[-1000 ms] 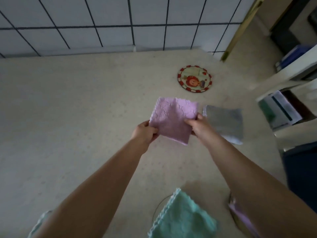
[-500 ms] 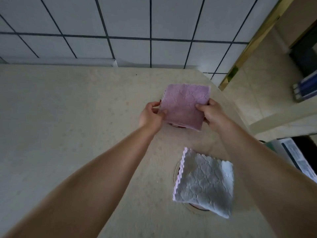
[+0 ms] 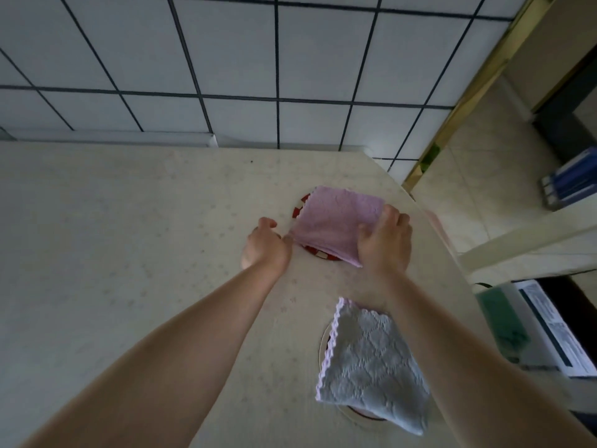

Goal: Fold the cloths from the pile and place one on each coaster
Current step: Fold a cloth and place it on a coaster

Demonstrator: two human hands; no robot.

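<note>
Cloths are what this work is about, and two of them show on the pale table (image 3: 113,253). The grey cloth (image 3: 371,367), folded, covers a nearer coaster (image 3: 324,342), of which only a rim peeks out. The pink cloth (image 3: 336,226), also folded, lies on the red coaster (image 3: 319,253) farther away. I judge the step to be the placing of this pink one. The next move calls for letting go and checking that it sits centred. The right hand (image 3: 384,240) rests on its right edge with thumb on top, holding it lightly. The left hand (image 3: 265,247), fingers loosely curled, touches the left corner; whether it pinches, I cannot tell.
</note>
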